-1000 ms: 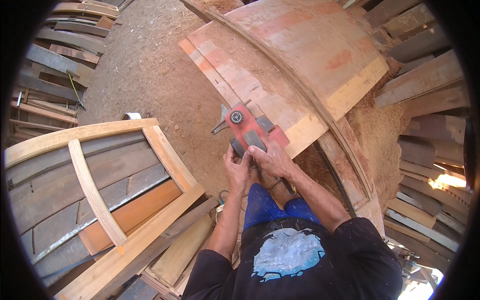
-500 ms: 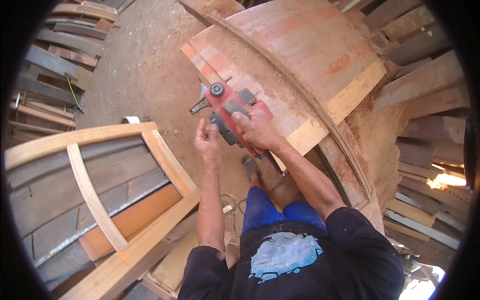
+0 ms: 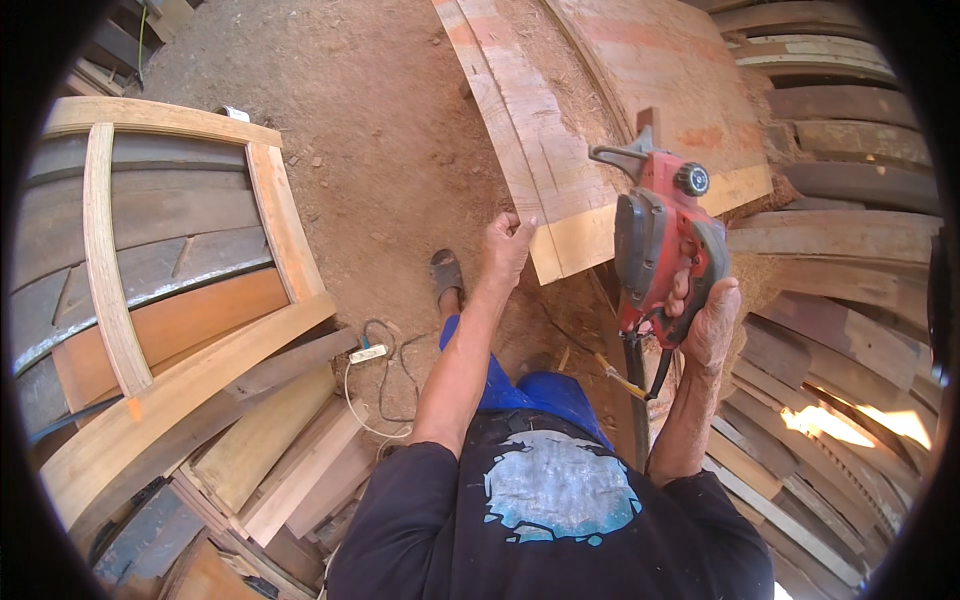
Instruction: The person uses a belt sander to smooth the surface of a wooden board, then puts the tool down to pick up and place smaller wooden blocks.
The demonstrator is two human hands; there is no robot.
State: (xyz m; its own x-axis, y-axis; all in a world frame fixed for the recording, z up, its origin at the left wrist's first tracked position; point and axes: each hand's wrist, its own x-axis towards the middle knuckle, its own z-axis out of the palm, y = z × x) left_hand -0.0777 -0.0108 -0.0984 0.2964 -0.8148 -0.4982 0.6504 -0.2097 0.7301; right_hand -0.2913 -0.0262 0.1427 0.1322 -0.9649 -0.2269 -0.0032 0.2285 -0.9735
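Observation:
My right hand (image 3: 708, 318) is wrapped round the rear handle of a red and black electric hand planer (image 3: 668, 225). The planer is tilted beside the near right part of a wide wooden panel (image 3: 540, 130); I cannot tell whether it touches the wood. Its black cord hangs from the handle end. My left hand (image 3: 508, 248) is closed, fingers curled and thumb beside the panel's near left corner. Whether something thin sits in those fingers is hidden. A dark line runs along the panel's left side, and wood shavings cover much of its surface.
A curved wooden frame (image 3: 100, 250) rests at left over stacked planks. A white power strip (image 3: 368, 353) with cords lies on the dusty floor (image 3: 370, 130). A yellow and white cord joint (image 3: 620, 376) hangs below the planer. Stacked curved planks (image 3: 850, 235) line the right side.
My right hand has carried the planer from the panel's left side toward the right and tilted it. My left hand has moved to the panel's near left corner, and the view has shifted.

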